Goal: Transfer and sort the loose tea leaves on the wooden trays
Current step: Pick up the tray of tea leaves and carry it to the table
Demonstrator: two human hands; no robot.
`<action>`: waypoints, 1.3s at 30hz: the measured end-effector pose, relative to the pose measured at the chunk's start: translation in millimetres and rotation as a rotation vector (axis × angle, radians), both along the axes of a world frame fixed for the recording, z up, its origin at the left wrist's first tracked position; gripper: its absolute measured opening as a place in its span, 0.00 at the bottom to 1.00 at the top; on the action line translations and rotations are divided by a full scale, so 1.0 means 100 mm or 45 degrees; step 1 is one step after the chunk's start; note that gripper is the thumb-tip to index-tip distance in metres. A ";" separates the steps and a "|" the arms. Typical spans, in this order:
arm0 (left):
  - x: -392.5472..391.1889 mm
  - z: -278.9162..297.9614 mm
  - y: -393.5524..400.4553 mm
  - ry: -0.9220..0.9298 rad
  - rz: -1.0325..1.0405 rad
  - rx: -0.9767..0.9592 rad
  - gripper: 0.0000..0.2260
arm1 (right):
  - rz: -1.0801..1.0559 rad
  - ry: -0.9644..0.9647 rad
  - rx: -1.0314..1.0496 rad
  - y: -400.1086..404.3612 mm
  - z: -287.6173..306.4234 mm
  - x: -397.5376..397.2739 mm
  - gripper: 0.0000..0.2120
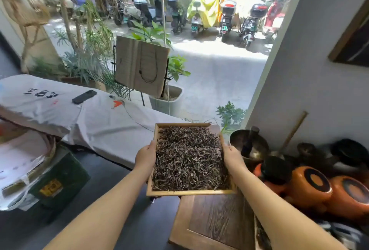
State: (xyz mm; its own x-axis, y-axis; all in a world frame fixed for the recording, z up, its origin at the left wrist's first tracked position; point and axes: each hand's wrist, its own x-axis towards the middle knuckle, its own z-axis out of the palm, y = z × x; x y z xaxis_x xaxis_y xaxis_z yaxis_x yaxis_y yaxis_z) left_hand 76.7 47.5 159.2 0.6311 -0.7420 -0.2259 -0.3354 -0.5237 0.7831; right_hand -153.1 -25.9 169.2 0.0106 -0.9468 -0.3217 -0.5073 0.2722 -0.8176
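Note:
A square light wooden tray (189,192) is held in the air at the centre of the head view. It is filled with dark loose tea leaves (189,158). My left hand (145,157) grips the tray's left side, thumb over the rim. My right hand (232,156) grips the right side the same way. Below the tray lies a darker wooden tray (215,223) with a grained panel, holding nothing that I can see.
A table under a white cloth (103,122) with a black phone (84,96) stands to the left. At the right sit a metal bowl (249,146) and orange pots (311,187). A green box (60,180) lies low left. A glass window is ahead.

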 end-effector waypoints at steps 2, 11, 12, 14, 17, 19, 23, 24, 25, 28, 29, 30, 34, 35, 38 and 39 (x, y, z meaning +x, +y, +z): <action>0.22 0.13 0.12 -0.005 0.089 -0.015 0.22 | 0.070 -0.007 -0.023 0.02 0.19 0.26 0.23; 1.53 0.79 0.99 0.047 0.513 -0.136 0.17 | 0.411 -0.011 -0.030 0.41 0.83 1.85 0.29; 1.71 0.84 1.12 0.046 0.549 -0.158 0.17 | 0.454 -0.024 -0.034 0.50 0.90 2.06 0.29; 2.08 0.96 1.40 0.063 0.600 -0.196 0.17 | 0.548 -0.062 -0.010 0.71 1.04 2.50 0.30; 2.64 1.12 1.90 0.071 0.693 -0.246 0.18 | 0.633 -0.127 0.011 1.04 1.17 3.17 0.31; 3.03 1.20 2.25 0.055 0.768 -0.195 0.18 | 0.661 -0.152 0.047 1.30 1.25 3.63 0.32; 3.84 1.34 2.97 0.067 0.938 -0.239 0.21 | 0.789 -0.236 0.094 1.84 1.34 4.58 0.28; 4.03 1.37 3.14 0.048 0.967 -0.223 0.22 | 0.838 -0.225 0.079 1.99 1.37 4.81 0.28; 4.21 1.41 3.33 0.027 1.000 -0.197 0.23 | 0.883 -0.215 0.075 2.13 1.41 5.03 0.28; 4.73 1.51 3.85 0.019 1.139 -0.181 0.22 | 0.969 -0.237 0.077 2.53 1.47 5.67 0.29; 4.88 1.52 4.01 0.011 1.182 -0.174 0.23 | 1.013 -0.259 0.087 2.67 1.48 5.88 0.28; 5.01 1.54 4.18 -0.002 1.220 -0.146 0.23 | 1.055 -0.284 0.104 2.79 1.49 6.07 0.25; 5.49 1.57 4.81 -0.007 1.366 -0.105 0.30 | 1.261 -0.284 0.067 3.29 1.54 6.78 0.27; 5.59 1.59 4.95 -0.015 1.402 -0.084 0.31 | 1.286 -0.281 0.078 3.42 1.56 6.95 0.29; 5.86 1.60 5.34 0.026 1.547 -0.143 0.28 | 1.397 -0.305 0.120 3.76 1.60 7.45 0.33; 5.93 1.61 5.46 0.034 1.594 -0.210 0.25 | 1.434 -0.311 0.136 3.87 1.61 7.61 0.33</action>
